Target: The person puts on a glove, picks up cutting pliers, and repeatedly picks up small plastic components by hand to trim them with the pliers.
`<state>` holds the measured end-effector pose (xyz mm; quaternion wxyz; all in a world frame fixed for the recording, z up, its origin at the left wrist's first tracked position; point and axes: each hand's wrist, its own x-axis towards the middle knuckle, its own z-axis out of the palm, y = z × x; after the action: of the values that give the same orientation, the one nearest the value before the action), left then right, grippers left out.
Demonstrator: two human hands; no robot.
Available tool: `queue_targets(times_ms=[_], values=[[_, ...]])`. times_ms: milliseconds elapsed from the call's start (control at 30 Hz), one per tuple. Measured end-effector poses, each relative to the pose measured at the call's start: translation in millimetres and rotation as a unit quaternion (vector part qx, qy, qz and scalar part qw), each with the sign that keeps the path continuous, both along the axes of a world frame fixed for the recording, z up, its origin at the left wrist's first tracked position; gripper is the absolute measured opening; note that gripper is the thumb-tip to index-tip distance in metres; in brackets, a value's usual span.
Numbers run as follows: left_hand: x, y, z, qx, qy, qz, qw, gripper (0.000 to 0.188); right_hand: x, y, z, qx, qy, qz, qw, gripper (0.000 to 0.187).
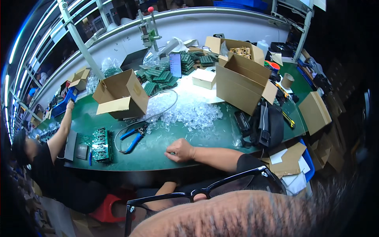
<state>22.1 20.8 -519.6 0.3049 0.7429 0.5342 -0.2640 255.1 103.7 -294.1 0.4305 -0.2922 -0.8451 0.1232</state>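
Observation:
My right hand point(180, 150) rests near the front edge of the green table point(158, 162), its fingers curled into a loose fist. Nothing shows in it. Low in the picture, part of my left arm point(166, 190) appears below the table edge, and the fingers are hidden. Just beyond my right hand spreads a heap of small clear plastic pieces point(193, 114). Blue-handled pliers point(134, 142) lie to its left, beside a looped grey cable point(116, 138). Farther left are a populated green circuit board point(102, 145) and a blue pen-like tool point(90, 157).
An open cardboard box point(122, 94) stands behind the pliers; a larger one point(241, 87) stands right of the heap. Stacked circuit boards point(160, 77), a lit phone point(175, 65) and a small white box point(204, 78) sit behind. At left, a co-worker's hand point(70, 104) reaches a blue bin point(65, 103).

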Motion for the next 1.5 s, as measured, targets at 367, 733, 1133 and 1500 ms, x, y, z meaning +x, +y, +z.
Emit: queue_targets(times_ms=[367, 733, 1133, 1500], values=[[45.3, 148.8, -15.6, 0.098, -0.062, 0.046, 0.992, 0.035, 21.0, 16.5, -1.1, -0.18, 0.086, 0.004, 0.98, 0.025], [105.8, 289.0, -42.8, 0.094, -0.067, 0.047, 0.992, 0.034, 21.0, 33.8, 11.6, -0.288, 0.137, 0.046, 0.947, 0.02], [103.9, 236.5, -20.7, 0.081, -0.084, 0.032, 0.993, 0.033, 37.5, 31.4, 31.5, -0.171, 0.032, 0.039, 0.984, 0.02], [75.3, 116.9, 19.4, 0.056, -0.119, 0.013, 0.991, 0.033, 20.2, 6.6, 2.2, -0.209, 0.097, -0.015, 0.973, 0.022]])
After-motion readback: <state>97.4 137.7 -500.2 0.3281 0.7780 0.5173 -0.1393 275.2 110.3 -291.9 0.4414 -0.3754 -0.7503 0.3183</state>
